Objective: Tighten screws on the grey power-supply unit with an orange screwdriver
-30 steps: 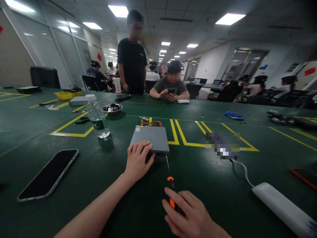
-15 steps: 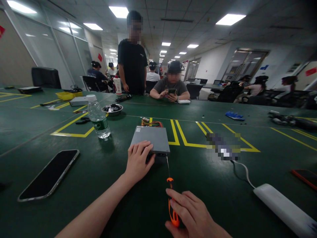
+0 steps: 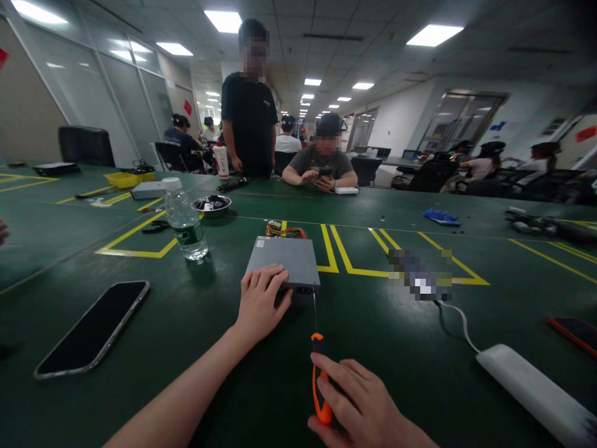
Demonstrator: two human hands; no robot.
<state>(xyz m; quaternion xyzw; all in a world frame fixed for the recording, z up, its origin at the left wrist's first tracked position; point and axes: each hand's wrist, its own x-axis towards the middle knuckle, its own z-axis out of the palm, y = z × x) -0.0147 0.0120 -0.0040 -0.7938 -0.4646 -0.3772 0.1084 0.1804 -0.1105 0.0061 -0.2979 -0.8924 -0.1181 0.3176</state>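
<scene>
A grey metal computer power supply [image 3: 282, 252] lies flat on the green table, its bundle of coloured wires [image 3: 286, 231] at the far side. My left hand [image 3: 265, 298] grips its near left corner, fingers on the top and thumb at the front face. In my right hand [image 3: 357, 398] is an orange and black screwdriver [image 3: 321, 398], held by the handle between thumb and fingers. The screwdriver's thin shaft points away from me, and its tip meets the near right corner of the power supply's front face. The exact spot under the tip is too small to make out.
Left of the power supply stands a water bottle [image 3: 185, 224]; a phone [image 3: 96, 326] lies nearer. Beyond is a metal bowl [image 3: 212, 205] of dark parts. A white power strip [image 3: 532, 389] with a cable is at right. Two people are across the table [image 3: 401, 373].
The screwdriver's handle has turned and shifted slightly left in my right hand. My left hand and the power supply stay put. Part of another person's hand has appeared at the left edge.
</scene>
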